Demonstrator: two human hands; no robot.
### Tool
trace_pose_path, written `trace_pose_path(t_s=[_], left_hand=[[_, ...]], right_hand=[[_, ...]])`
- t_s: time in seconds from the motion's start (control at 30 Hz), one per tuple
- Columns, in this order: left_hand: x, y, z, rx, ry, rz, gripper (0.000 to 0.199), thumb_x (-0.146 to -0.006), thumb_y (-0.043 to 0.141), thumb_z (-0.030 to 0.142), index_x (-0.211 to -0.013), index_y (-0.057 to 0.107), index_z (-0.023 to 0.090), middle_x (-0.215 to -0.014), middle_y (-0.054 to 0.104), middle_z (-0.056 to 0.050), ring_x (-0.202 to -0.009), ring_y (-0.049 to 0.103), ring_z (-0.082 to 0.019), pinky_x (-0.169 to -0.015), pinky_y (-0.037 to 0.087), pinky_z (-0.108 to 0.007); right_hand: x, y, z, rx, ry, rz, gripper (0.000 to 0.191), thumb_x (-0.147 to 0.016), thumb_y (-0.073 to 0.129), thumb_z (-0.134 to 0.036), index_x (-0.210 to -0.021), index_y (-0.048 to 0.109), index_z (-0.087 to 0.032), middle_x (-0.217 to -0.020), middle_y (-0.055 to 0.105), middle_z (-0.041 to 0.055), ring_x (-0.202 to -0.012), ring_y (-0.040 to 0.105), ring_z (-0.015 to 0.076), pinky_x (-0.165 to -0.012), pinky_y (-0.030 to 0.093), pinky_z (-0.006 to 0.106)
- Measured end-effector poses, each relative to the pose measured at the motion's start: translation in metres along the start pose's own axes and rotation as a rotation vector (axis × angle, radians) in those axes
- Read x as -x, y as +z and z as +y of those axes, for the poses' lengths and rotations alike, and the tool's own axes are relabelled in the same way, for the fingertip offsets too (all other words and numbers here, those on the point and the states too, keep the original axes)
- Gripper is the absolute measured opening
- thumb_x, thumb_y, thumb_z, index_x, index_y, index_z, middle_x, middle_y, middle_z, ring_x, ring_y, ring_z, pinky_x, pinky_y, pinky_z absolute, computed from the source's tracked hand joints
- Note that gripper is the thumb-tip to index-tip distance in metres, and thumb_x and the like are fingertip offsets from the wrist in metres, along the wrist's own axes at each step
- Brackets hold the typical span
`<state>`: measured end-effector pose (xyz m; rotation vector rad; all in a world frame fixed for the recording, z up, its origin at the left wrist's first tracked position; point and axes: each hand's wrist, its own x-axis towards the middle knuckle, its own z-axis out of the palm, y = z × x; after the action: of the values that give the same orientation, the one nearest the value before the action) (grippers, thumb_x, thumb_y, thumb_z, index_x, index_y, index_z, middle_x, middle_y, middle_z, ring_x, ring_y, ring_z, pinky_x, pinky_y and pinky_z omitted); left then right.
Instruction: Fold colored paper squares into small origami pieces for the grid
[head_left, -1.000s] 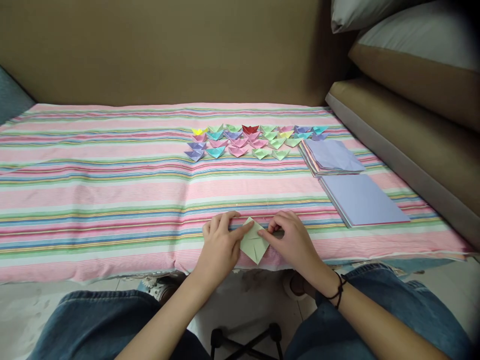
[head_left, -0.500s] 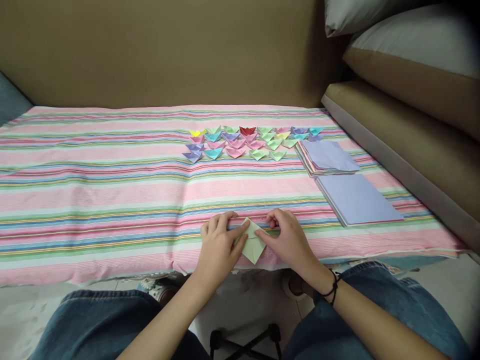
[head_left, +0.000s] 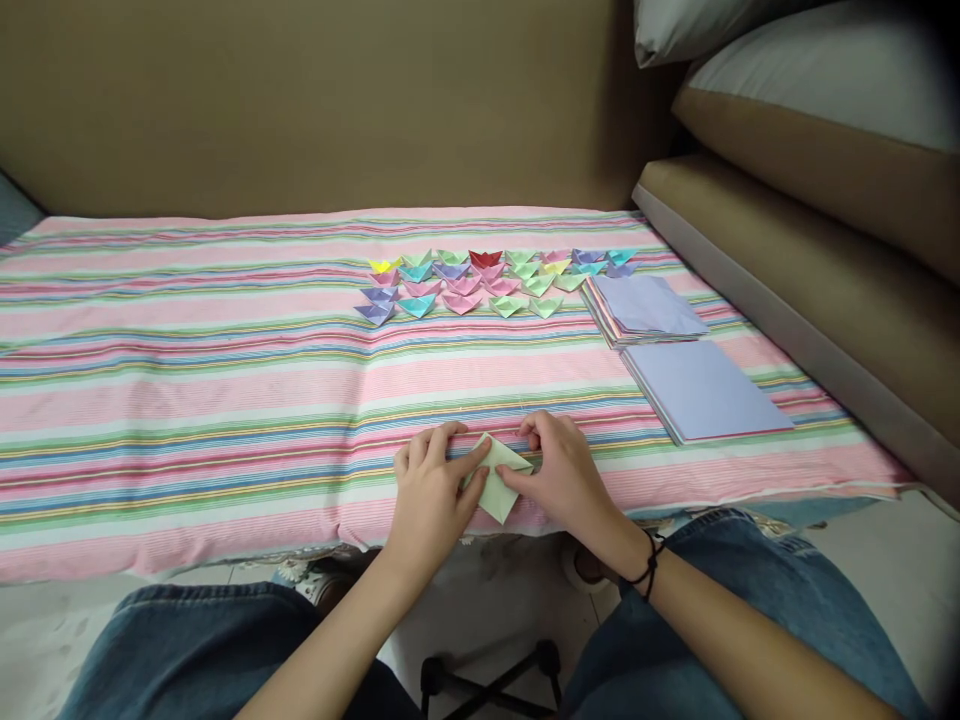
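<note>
A pale green folded paper (head_left: 501, 498) lies diamond-wise near the front edge of the striped cloth, one corner pointing toward me. My left hand (head_left: 430, 488) holds its left side, thumb and forefinger pressed on the paper and the other fingers bent on the cloth. From the right, my right hand (head_left: 564, 470) sets its thumb on the middle of the paper, its fingers curled in near the right corner. The thumbs cover part of the creases. Farther back stand several small folded paper boats (head_left: 485, 260) in rows, pink, green, purple, blue, yellow and red.
Two stacks of square paper lie to the right, a rumpled upper stack (head_left: 651, 305) and a flat lavender-topped lower stack (head_left: 705, 390). Sofa cushions (head_left: 787, 260) border the right side, and a brown backrest (head_left: 322, 110) rises behind the striped cloth (head_left: 247, 390).
My right thumb has slid slightly left, farther over the green paper. My left hand keeps its place on the paper. The whole view has shifted a little.
</note>
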<state>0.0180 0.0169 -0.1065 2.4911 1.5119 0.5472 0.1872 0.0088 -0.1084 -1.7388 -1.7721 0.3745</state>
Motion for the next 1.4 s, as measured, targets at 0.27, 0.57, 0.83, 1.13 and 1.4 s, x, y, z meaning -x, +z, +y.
trace_pose_path(t_s=[0.27, 0.57, 0.83, 1.13, 1.4], left_hand=[[-0.001, 0.0, 0.0, 0.022, 0.008, 0.009, 0.03, -0.087, 0.052, 0.029, -0.114, 0.061, 0.036, -0.123, 0.051, -0.004, -0.108, 0.042, -0.027, -0.086, 0.032, -0.044], [-0.001, 0.0, 0.002, 0.011, -0.012, 0.005, 0.029, -0.085, 0.053, 0.03, -0.113, 0.062, 0.037, -0.122, 0.051, -0.004, -0.107, 0.042, -0.027, -0.086, 0.032, -0.044], [-0.002, 0.002, 0.003, 0.025, -0.022, 0.05, 0.027, -0.083, 0.057, 0.034, -0.109, 0.064, 0.035, -0.12, 0.053, -0.005, -0.106, 0.043, -0.028, -0.085, 0.032, -0.044], [0.0, 0.008, 0.016, 0.086, -0.134, 0.134, 0.024, -0.079, 0.062, 0.034, -0.103, 0.067, 0.033, -0.117, 0.054, -0.005, -0.107, 0.043, -0.029, -0.085, 0.031, -0.045], [0.0, 0.002, 0.007, 0.227, -0.19, 0.036, 0.034, -0.078, 0.055, 0.012, -0.101, 0.067, 0.034, -0.121, 0.054, -0.003, -0.109, 0.044, -0.028, -0.087, 0.033, -0.047]], right_hand=[[-0.004, -0.014, 0.011, -0.227, 0.083, -0.142, 0.025, -0.063, 0.059, -0.016, -0.078, 0.041, -0.023, -0.075, 0.049, -0.0011, -0.073, 0.047, 0.0186, -0.065, 0.039, 0.03], [-0.014, -0.028, 0.023, -0.544, 0.1, -0.26, 0.013, -0.069, 0.057, -0.014, -0.08, 0.054, -0.02, -0.08, 0.06, 0.0007, -0.074, 0.055, 0.0164, -0.064, 0.04, 0.028], [-0.009, -0.01, 0.016, -0.323, -0.189, -0.184, 0.02, -0.077, 0.061, -0.014, -0.089, 0.072, -0.027, -0.092, 0.064, 0.0034, -0.094, 0.055, 0.022, -0.084, 0.042, 0.039], [-0.007, -0.003, 0.019, -0.183, -0.268, -0.142, 0.02, -0.076, 0.066, -0.013, -0.087, 0.072, -0.029, -0.09, 0.064, 0.0028, -0.089, 0.055, 0.0215, -0.08, 0.044, 0.04], [-0.008, -0.005, 0.017, -0.193, -0.229, -0.165, 0.023, -0.074, 0.067, -0.01, -0.087, 0.073, -0.028, -0.09, 0.064, 0.0027, -0.09, 0.054, 0.0217, -0.08, 0.043, 0.039]])
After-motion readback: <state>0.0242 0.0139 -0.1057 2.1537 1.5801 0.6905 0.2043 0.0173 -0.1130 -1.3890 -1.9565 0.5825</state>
